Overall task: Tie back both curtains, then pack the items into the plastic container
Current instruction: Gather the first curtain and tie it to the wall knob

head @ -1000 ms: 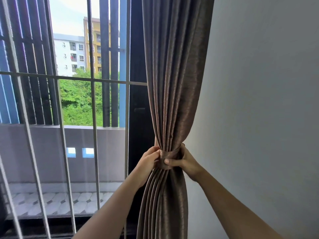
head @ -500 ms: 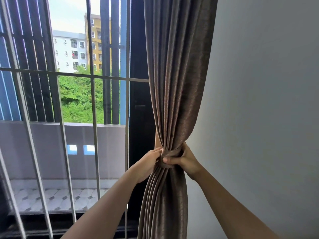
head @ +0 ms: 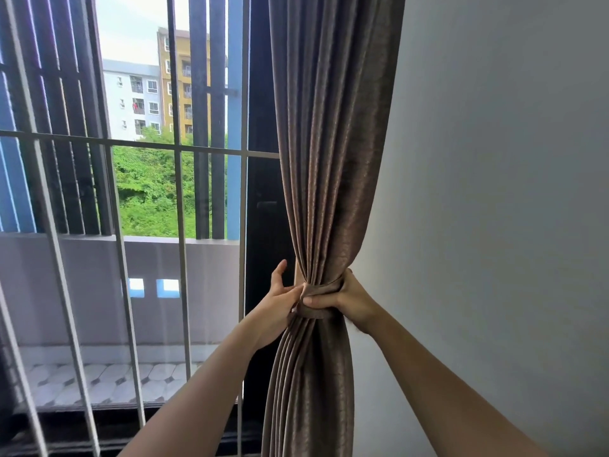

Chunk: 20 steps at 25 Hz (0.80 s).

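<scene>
The right hand [head: 352, 300] is closed around the gathered waist of the brown curtain [head: 333, 143], its thumb pressed flat across the front of the matching fabric tie-back band [head: 316, 311] that wraps the bunched folds. The left hand [head: 280, 306] meets it from the other side: its thumb and nearer fingers pinch the left end of the band against the cloth, while one finger sticks up loose, clear of the fabric. The two hands touch or nearly touch at the band, and both bare forearms reach up to it from the lower edge of the view. The curtain hangs from above in long pleats, narrows sharply where the band cinches it, then flares out again below the hands and runs down out of sight. It sits right beside a plain grey wall [head: 494, 192] on its right, and a dark door frame [head: 263, 225] stands just behind its left edge. Further left is a glass pane with pale metal bars [head: 179, 258] crossing it, and past that a balcony with a low grey parapet [head: 99, 275] and a pale tiled floor [head: 82, 380]. Beyond the parapet are dark vertical slats, green trees [head: 148, 186] and white and yellow apartment blocks [head: 145, 97] under a bright sky.
</scene>
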Each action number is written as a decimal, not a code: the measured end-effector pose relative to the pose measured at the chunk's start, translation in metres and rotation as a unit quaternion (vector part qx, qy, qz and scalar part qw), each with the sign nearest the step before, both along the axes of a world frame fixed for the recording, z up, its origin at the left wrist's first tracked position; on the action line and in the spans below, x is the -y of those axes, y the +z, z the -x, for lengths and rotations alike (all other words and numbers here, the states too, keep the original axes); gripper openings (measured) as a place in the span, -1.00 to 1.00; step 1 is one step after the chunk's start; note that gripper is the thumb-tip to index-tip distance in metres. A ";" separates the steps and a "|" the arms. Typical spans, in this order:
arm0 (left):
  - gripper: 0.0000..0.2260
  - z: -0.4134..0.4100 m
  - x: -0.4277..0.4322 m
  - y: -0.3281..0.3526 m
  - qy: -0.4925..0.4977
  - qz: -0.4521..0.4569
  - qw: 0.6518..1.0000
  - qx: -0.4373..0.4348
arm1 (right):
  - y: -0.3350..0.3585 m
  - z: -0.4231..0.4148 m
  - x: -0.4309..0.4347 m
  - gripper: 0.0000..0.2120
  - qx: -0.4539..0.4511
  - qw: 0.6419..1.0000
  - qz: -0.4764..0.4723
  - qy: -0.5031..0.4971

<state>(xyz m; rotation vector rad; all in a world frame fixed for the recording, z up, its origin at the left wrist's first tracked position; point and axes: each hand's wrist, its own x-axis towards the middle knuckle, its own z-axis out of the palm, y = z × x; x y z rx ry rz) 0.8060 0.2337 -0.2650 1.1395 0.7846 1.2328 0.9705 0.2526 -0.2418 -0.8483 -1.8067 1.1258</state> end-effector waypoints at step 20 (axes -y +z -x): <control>-0.82 0.038 -0.002 0.017 0.204 -0.349 0.769 -0.495 | -0.007 -0.001 0.002 -0.63 -0.049 0.998 -0.025 -0.021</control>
